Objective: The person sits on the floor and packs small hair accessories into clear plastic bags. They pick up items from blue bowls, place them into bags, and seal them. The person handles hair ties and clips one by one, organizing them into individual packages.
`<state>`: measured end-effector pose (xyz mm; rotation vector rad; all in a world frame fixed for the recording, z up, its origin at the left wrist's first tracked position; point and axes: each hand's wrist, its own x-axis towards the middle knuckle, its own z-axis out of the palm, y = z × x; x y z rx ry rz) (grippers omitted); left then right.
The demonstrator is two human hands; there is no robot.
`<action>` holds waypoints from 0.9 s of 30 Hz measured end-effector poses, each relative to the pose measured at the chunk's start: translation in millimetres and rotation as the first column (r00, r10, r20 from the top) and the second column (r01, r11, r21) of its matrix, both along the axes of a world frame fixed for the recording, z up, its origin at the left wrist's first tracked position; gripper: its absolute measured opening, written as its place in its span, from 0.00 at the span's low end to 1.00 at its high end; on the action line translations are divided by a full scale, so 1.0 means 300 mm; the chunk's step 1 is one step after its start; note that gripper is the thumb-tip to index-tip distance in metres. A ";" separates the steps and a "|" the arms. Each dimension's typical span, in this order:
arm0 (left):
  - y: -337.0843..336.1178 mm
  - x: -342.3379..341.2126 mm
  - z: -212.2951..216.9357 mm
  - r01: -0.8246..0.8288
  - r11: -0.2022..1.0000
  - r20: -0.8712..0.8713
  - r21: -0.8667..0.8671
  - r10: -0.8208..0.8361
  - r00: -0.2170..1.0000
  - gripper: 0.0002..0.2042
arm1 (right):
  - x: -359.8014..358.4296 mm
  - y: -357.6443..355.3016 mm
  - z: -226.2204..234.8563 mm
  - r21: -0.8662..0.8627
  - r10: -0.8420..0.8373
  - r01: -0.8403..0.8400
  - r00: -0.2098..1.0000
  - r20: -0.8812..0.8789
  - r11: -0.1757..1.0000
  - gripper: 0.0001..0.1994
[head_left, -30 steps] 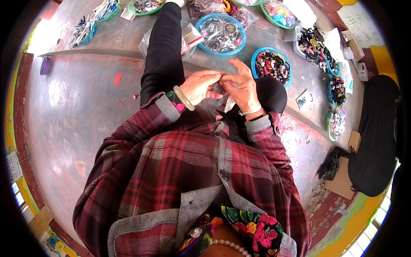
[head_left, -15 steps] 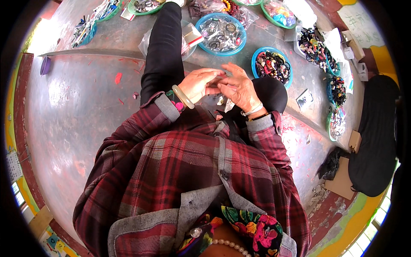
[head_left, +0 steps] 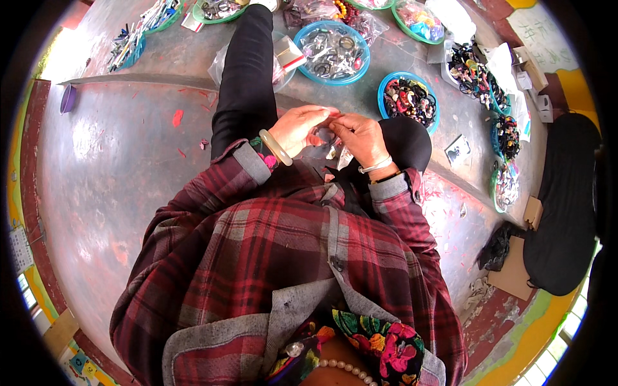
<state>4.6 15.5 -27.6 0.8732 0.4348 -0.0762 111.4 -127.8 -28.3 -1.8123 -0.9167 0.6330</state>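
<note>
My left hand (head_left: pixel 302 127) and my right hand (head_left: pixel 360 136) meet in front of my chest, above my lap, fingertips pinched together on a small reddish piece (head_left: pixel 329 126) that is too small to make out. A clear plastic bag (head_left: pixel 338 154) with tiny items lies on my lap just beneath the hands. A pale bangle (head_left: pixel 275 147) sits on my left wrist, a thin silver bracelet (head_left: pixel 375 166) on my right. My black-trousered leg (head_left: pixel 244 77) stretches forward on the floor.
Several shallow blue and green bowls of beads and trinkets ring the floor ahead: one with dark rings (head_left: pixel 333 46), one with red and black pieces (head_left: pixel 409 100), others along the right (head_left: pixel 505 135). A black cushion (head_left: pixel 566 212) and cardboard (head_left: pixel 515 273) lie at right.
Both hands stay together over my lap; the fingers have shifted slightly as they work the small piece. Nothing else has moved.
</note>
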 end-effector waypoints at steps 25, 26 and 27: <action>-0.002 0.011 -0.067 -0.091 0.986 0.086 -0.143 0.104 0.991 0.11 | 0.010 0.012 -0.005 0.068 -0.171 0.203 0.931 -0.322 0.977 0.03; -0.002 0.013 -0.073 -0.098 0.983 0.102 -0.155 0.115 0.988 0.10 | 0.011 0.013 -0.005 0.070 -0.166 0.204 0.918 -0.360 0.977 0.03; -0.001 0.013 -0.079 -0.101 0.981 0.119 -0.167 0.121 0.985 0.10 | 0.011 0.013 -0.005 0.072 -0.160 0.204 0.904 -0.397 0.976 0.03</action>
